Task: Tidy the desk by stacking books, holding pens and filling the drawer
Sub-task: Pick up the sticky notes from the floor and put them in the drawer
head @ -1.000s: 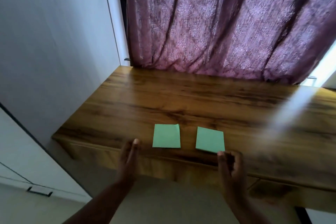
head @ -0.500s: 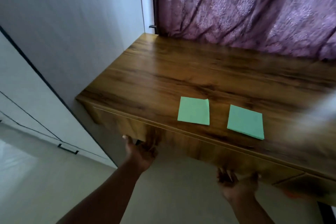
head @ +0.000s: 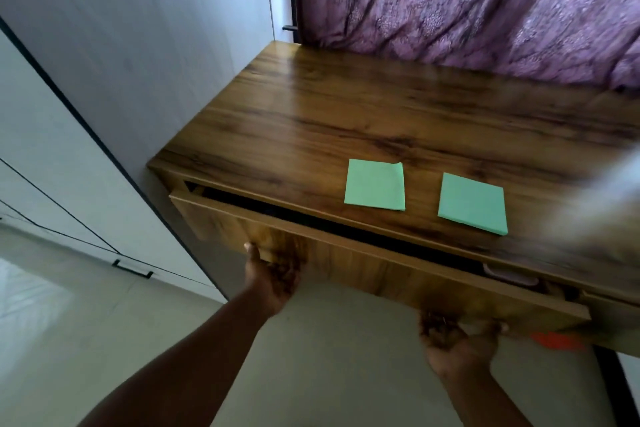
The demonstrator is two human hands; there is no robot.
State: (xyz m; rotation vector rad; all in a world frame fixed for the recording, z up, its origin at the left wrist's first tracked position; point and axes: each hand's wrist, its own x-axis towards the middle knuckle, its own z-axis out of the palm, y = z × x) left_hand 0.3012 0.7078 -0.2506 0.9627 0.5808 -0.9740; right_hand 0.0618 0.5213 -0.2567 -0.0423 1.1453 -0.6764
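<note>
Our left hand (head: 273,274) and right hand (head: 457,340) both curled under the slightly open drawer (head: 363,253) front's lower edge

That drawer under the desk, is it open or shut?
Open, only partly. The drawer front stands out from the desk, leaving a dark gap along its top edge. Left hand and right hand grip its bottom edge.

Two paper pads lie side by side on the table (head: 346,107), near its front edge. One pad (head: 375,184) is on the left and the other pad (head: 472,203) is on the right, a little apart. The drawer (head: 363,263) sits under the table top and sticks out a bit at the front. A curtain (head: 467,3) hangs behind the table. A wall (head: 138,28) stands to the left of the table.
</note>
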